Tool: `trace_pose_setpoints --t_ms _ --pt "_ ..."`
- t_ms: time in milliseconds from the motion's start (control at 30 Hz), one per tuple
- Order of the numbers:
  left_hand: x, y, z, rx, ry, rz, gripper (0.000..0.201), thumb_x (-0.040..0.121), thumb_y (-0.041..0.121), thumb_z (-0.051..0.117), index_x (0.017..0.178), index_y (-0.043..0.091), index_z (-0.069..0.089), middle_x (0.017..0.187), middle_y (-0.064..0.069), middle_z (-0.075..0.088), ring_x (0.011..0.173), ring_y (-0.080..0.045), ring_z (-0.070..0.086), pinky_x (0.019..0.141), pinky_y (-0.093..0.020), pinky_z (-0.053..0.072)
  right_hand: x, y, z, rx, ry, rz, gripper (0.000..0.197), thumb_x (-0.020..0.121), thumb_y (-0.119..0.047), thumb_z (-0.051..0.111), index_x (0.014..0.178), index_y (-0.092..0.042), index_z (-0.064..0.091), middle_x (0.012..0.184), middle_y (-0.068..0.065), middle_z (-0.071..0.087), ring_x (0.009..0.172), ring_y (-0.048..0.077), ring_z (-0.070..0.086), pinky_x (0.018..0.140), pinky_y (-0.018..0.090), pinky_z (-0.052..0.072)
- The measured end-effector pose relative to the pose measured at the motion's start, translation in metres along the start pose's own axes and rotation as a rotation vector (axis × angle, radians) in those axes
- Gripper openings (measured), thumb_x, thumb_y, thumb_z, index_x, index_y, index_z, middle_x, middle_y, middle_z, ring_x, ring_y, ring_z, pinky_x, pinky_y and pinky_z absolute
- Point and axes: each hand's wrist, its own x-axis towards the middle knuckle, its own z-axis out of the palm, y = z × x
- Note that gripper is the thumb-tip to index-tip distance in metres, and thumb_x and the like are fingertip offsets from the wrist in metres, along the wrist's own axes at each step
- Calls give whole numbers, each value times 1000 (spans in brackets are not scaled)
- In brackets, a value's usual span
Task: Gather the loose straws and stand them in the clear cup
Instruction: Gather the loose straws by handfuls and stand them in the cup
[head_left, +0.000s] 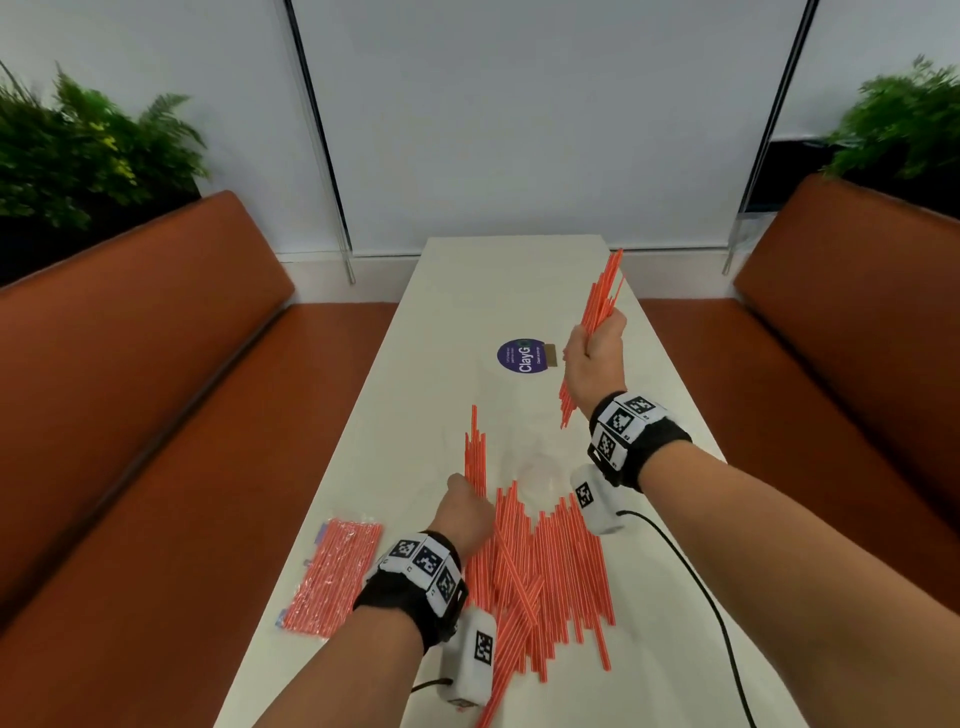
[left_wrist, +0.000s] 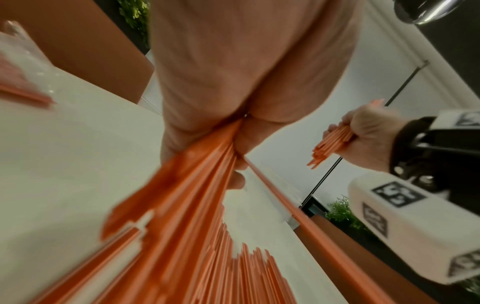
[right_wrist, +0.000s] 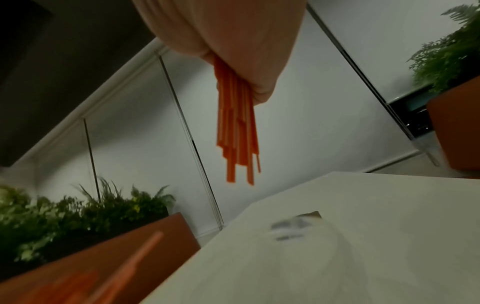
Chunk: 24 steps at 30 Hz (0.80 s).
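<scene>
A pile of loose orange straws (head_left: 558, 571) lies on the near part of the white table (head_left: 467, 322). My left hand (head_left: 462, 493) grips a bundle of straws (head_left: 475, 447) at the pile's far left, their ends pointing away from me; the left wrist view shows this bundle (left_wrist: 207, 164) running out of the fist (left_wrist: 233, 92). My right hand (head_left: 595, 348) is raised over the table's right side and grips a second bundle (head_left: 602, 291), also seen in the right wrist view (right_wrist: 236, 127). The clear cup (head_left: 540, 475) shows only faintly, just beyond the pile between my hands.
A sealed pack of orange straws (head_left: 332, 577) lies at the table's left edge. A purple round sticker (head_left: 522, 356) is on the table's middle. Orange benches (head_left: 156, 415) flank the table, with plants (head_left: 78, 150) behind. A black cable (head_left: 691, 571) trails on the right.
</scene>
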Motion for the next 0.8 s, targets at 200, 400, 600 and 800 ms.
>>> trace_pose_setpoints --t_ms 200,400,600,800 --pt "1 2 -6 -96 39 33 24 90 4 44 105 17 31 103 -13 54 93 -28 58 93 -44 53 -21 34 18 -28 -115 34 22 92 -13 38 99 -30 27 98 7 41 82 18 43 65 25 41" --pt "1 3 -5 -165 15 49 12 98 3 32 99 13 27 88 -9 41 84 -23 45 69 -34 44 -40 49 17 17 -161 121 23 92 7 38 103 -9 25 78 -4 42 64 14 45 64 32 47" --pt "3 5 -1 -156 19 88 10 96 3 34 101 10 29 89 -10 42 79 -23 49 68 -36 43 -39 52 12 38 -183 166 29 91 3 45 114 -10 34 77 -4 44 67 14 47 65 28 44" --pt "2 16 -1 -229 17 121 10 98 2 32 104 10 31 85 -7 44 82 -26 53 67 -36 46 -42 59 -4 -49 -292 281 70 79 -34 73 133 -9 39 129 7 50 118 21 50 98 35 46"
